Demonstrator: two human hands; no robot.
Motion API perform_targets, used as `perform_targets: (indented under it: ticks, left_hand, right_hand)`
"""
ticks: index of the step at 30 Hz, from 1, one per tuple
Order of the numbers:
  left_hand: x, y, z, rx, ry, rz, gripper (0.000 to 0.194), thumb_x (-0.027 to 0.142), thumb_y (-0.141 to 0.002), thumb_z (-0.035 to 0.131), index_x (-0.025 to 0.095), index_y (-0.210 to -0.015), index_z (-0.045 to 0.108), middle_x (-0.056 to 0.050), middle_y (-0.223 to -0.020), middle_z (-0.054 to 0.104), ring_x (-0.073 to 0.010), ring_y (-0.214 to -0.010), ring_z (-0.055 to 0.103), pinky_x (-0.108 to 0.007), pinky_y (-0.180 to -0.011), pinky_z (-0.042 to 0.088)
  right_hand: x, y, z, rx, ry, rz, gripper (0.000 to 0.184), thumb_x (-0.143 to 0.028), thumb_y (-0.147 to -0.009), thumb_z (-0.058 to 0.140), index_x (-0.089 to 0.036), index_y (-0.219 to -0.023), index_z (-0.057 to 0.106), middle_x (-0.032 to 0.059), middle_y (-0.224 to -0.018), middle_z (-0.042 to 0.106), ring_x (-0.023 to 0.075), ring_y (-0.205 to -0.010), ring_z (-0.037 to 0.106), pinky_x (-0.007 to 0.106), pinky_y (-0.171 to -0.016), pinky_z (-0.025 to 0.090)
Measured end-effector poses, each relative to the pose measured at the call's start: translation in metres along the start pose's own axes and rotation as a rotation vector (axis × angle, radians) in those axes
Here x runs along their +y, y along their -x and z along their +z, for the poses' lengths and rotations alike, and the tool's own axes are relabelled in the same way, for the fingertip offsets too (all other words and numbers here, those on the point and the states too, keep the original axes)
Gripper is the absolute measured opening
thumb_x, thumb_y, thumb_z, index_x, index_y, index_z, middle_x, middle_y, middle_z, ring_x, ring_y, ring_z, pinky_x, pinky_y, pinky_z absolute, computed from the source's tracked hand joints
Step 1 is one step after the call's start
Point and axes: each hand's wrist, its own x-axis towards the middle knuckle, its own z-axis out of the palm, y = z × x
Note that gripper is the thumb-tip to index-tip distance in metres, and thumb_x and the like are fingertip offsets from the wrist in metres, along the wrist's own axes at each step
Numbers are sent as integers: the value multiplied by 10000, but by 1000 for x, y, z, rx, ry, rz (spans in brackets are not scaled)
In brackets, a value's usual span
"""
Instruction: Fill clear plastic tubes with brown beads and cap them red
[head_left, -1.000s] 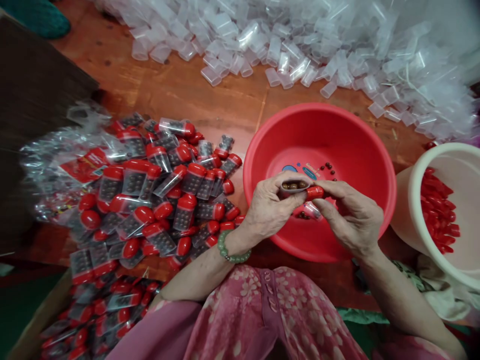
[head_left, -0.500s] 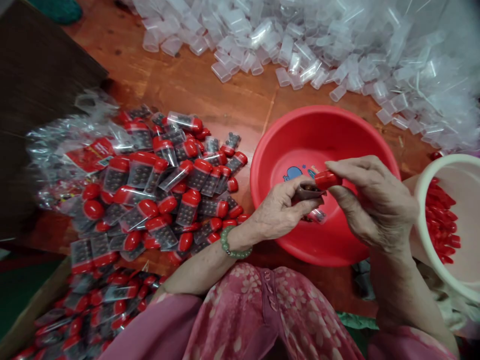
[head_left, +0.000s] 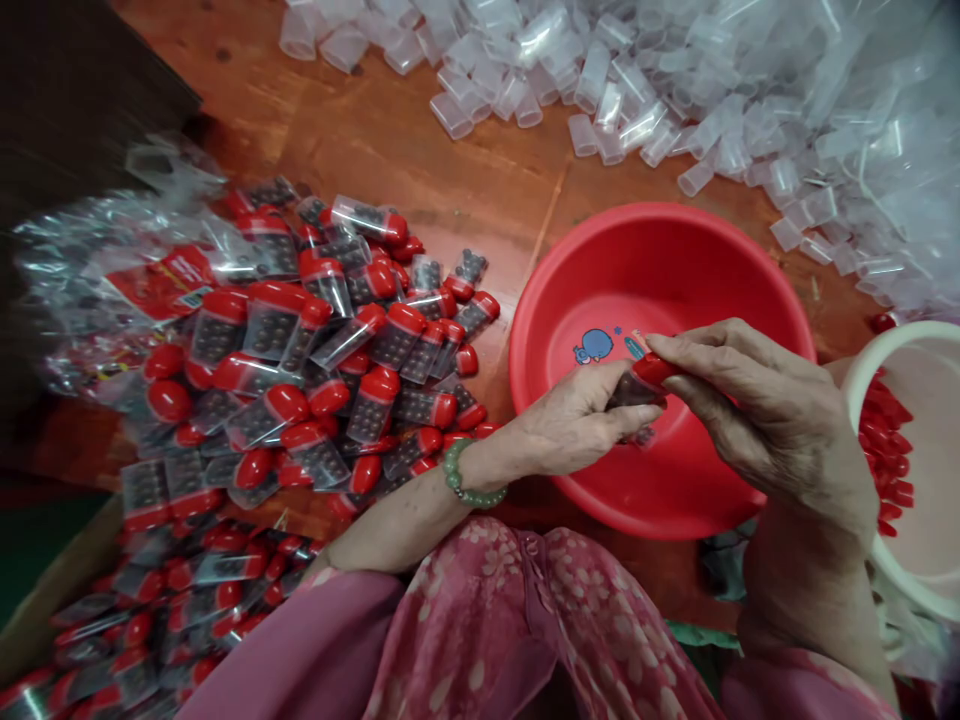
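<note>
Above the red basin [head_left: 547, 300], my left hand [head_left: 574, 420] is closed round a small clear plastic tube [head_left: 628, 392] with dark contents. Between the thumb and fingers of my right hand [head_left: 757, 400] is a red cap [head_left: 654, 369], which sits against the tube's open end. Whether the cap is pressed fully on cannot be made out behind the fingers. Printed blue figures show on the basin's floor. To the left, near my left forearm, lies a pile of filled tubes with red caps [head_left: 375, 405], each holding dark round beads.
Loose clear tubes [head_left: 592, 90] are heaped along the back and right. A cream bucket [head_left: 862, 385] at the right holds red caps [head_left: 889, 450]. Crinkled clear plastic bags [head_left: 82, 260] lie at the far left, beside a dark box-like piece [head_left: 67, 150].
My right hand has brought the red cap down onto the tube's mouth, and the tube's opening is now covered. The view has shifted slightly.
</note>
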Motion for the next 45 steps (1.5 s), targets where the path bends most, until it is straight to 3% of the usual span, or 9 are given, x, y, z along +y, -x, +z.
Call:
perform_targets:
  ticks: [9, 13, 16, 22, 32, 36, 40, 43, 45]
  left_hand:
    - [8, -4, -2, -61, -1, -105, 193, 290, -880, 676, 164, -796, 557, 11, -713, 580, -94, -657, 517, -242, -655, 439]
    - [7, -7, -4, -71, 115, -150, 426, 498, -827, 775, 157, -711, 547, 19, -641, 547, -94, -614, 506, -242, -621, 418]
    - [3, -10, -4, -78, 160, -160, 484, 567, -814, 780, 139, -692, 588, -8, -678, 595, -97, -633, 519, -249, -645, 431]
    - [1, -14, -1, -75, 274, -141, 473, 532, -754, 847, 128, -703, 607, -1, -699, 595, -96, -679, 515, -234, -670, 434]
    - [-5, -16, 1, -94, 243, -141, 469, 545, -810, 791, 141, -686, 588, -1, -691, 573, -103, -681, 511, -232, -634, 428]
    - [2, -13, 1, 25, 141, -124, 347, 442, -930, 685, 142, -777, 601, -7, -739, 613, -98, -688, 566, -228, -671, 480]
    - [20, 6, -6, 181, -115, 68, 185, 333, -1001, 569, 164, -964, 636, -24, -855, 694, -130, -802, 672, -254, -779, 560]
    - [28, 31, -30, 453, -549, 317, 188, 308, -994, 565, 186, -1078, 682, -12, -931, 742, -144, -870, 698, -285, -855, 563]
    - [26, 51, -55, 740, -915, 397, 231, 316, -939, 590, 181, -1083, 711, 0, -907, 742, -164, -841, 689, -321, -863, 564]
  right_hand:
    - [4, 2, 0, -76, 54, -7, 390, -163, -988, 623, -217, -1374, 650, 84, -1063, 695, 171, -921, 699, 289, -810, 594]
    - [-1, 7, 15, -138, 259, -48, 721, -411, -984, 637, -110, -1585, 378, 216, -1310, 640, 326, -1228, 634, 487, -990, 592]
    - [-1, 10, 26, -115, 390, -76, 881, -483, -960, 632, -80, -1634, 233, 260, -1334, 623, 384, -1240, 616, 561, -974, 584]
    - [2, 6, 34, 33, 606, -179, 740, -393, -941, 588, -77, -1561, 336, 206, -1146, 714, 321, -1038, 701, 437, -864, 587]
    - [6, 5, 32, 5, 664, -232, 647, -442, -929, 595, -66, -1438, 458, 159, -951, 745, 270, -829, 711, 379, -743, 581]
    - [6, 2, 22, -76, 507, -149, 696, -513, -976, 593, -91, -1507, 436, 208, -1184, 732, 316, -1082, 722, 433, -912, 608]
    - [26, 3, 0, -191, 125, 47, 946, -668, -923, 634, -221, -1659, 244, 195, -1629, 446, 277, -1194, 698, 444, -1033, 574]
    - [54, 10, -6, -185, 157, 262, 632, -584, -966, 617, -207, -1470, 563, 157, -1385, 668, 240, -944, 743, 417, -897, 592]
    - [70, 14, -1, -391, 226, 343, 433, -501, -1001, 558, -172, -1241, 704, 136, -1137, 762, 262, -910, 736, 412, -849, 568]
